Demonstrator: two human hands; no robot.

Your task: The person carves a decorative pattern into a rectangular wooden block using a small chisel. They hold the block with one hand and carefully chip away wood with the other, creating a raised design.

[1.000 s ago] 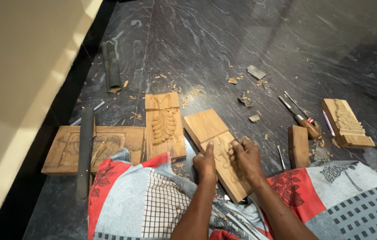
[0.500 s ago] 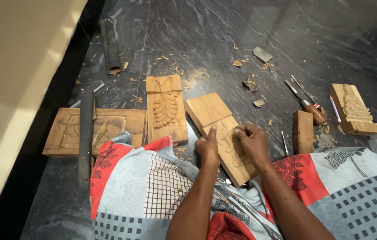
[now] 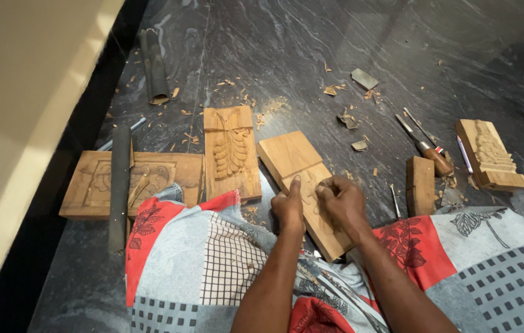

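Both hands have slid slightly along the wooden plank (image 3: 302, 179). Left hand (image 3: 288, 206) presses down, forefinger extended; right hand (image 3: 340, 200) curls closed over its carved middle. Pale, smooth and rectangular, it lies slanted on the dark marbled floor (image 3: 286, 49), its near end over the patterned cloth (image 3: 212, 259).

Tan wood plank (image 3: 302, 179), slanted on floor
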